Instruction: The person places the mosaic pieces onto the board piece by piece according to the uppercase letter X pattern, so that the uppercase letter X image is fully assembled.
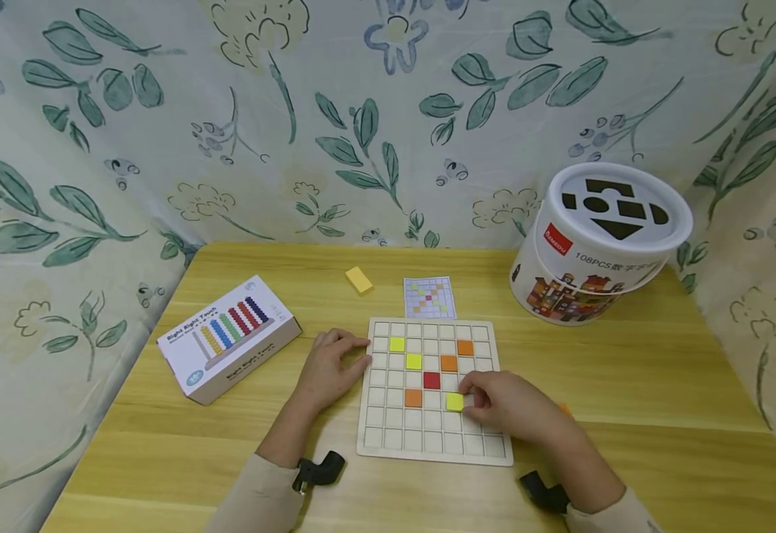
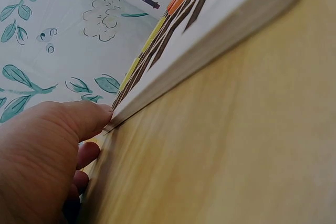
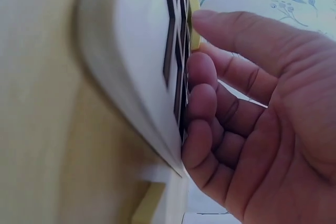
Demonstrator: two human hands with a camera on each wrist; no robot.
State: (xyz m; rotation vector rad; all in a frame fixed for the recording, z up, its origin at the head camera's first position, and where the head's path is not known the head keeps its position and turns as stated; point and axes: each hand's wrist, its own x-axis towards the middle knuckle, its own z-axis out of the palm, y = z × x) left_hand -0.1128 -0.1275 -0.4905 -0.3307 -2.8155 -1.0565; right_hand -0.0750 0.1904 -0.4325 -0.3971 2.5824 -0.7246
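A wooden grid board (image 1: pixel 384 440) lies on the table with several coloured square tiles in its cells. Two yellow tiles, a red tile (image 1: pixel 431 380) and three orange tiles (image 1: pixel 413 398) form diagonals. My right hand (image 1: pixel 511 403) pinches another yellow tile (image 3: pixel 195 22) between thumb and index finger, low over a cell right of and below the red one; its other fingers curl against the board. At the board's left edge, my left hand (image 1: pixel 328 370) touches the side with thumb and index finger, the thumb tip (image 2: pixel 102 114) right at the rim.
Behind the board lies a small pattern card (image 1: pixel 430 297), with a yellow-orange block (image 1: pixel 359 280) to its left. A white bead-toy box (image 1: pixel 228 337) sits at left, a lidded bucket (image 1: pixel 594 252) at back right. An orange piece (image 1: pixel 565 408) peeks out beside my right forearm.
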